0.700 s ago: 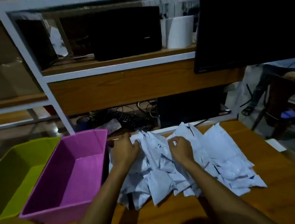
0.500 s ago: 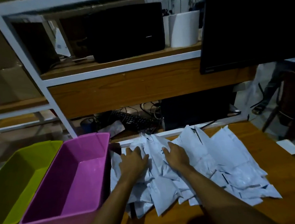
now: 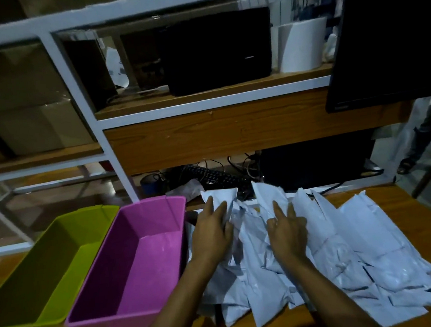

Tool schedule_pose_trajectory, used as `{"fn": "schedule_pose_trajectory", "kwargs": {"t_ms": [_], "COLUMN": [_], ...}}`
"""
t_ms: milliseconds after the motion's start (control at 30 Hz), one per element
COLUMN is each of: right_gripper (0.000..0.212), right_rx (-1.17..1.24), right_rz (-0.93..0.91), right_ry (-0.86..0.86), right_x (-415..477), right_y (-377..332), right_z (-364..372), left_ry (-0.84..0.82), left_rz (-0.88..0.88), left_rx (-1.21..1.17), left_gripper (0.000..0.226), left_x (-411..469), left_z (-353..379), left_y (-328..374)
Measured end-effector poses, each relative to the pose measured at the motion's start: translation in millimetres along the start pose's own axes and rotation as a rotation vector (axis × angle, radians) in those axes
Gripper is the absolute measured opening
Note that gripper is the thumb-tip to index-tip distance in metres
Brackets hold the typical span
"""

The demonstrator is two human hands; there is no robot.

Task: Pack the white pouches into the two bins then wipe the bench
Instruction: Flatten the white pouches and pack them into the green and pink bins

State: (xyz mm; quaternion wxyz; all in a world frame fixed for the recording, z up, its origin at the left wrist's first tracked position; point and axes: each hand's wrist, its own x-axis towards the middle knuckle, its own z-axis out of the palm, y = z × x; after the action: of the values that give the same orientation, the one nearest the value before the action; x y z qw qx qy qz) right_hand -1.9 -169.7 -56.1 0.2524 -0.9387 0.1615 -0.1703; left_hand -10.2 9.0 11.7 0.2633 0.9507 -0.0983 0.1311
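Your hands have slid apart across the heap. The left hand (image 3: 211, 232) and right hand (image 3: 287, 232) now lie straight-fingered on the white pouches (image 3: 360, 249), each grip apart, holding nothing. The pouches sprawl on the worktop (image 3: 404, 195) beside the empty pink bin (image 3: 114, 326). A greedy scoop could send slick ones sliding off the near edge.

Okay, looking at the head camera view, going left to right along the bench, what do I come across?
green bin → pink bin → left hand on the pouch pile → right hand on the same pile → the rest of the white pouches, fanned out to the right.
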Motion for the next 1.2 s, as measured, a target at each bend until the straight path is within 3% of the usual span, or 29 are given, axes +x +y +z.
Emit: {"fn": "schedule_pose_trajectory", "kwargs": {"t_ms": [200,567,833,1033,1100,1200], "right_gripper": [0.049,0.055,0.055,0.054,0.054,0.059], "right_rx": [0.271,0.333,0.141,-0.227,-0.289,-0.355], "right_rz": [-0.097,-0.281,-0.362,-0.204,-0.19,-0.334], "right_ry": [0.168,-0.019,-0.161,-0.369,-0.423,-0.578], "right_x": [-53.8,-174.3,-206.5,-198.7,-198.8,-198.8], "right_y": [-65.6,-305.0,-424.3,-450.4,-445.7,-437.8], "right_z": [-22.1,66.8,139.0,198.9,218.7,233.1], "left_ry": [0.182,0.247,0.008,-0.093,-0.245,-0.523], "left_rz": [0.056,-0.064,-0.134,-0.101,-0.123,-0.118], "left_rx": [-0.048,0.093,0.231,0.244,0.327,0.391], "left_gripper": [0.052,0.049,0.057,0.049,0.06,0.068], "left_x": [-19.7,-74.0,-55.3,-36.4,-31.8,-26.7], "left_z": [-78.0,-231.9,-233.2,-205.0,-190.0,-175.5], "left_y": [-39.6,-281.3,-409.9,-435.4,-452.6,-464.5]}}
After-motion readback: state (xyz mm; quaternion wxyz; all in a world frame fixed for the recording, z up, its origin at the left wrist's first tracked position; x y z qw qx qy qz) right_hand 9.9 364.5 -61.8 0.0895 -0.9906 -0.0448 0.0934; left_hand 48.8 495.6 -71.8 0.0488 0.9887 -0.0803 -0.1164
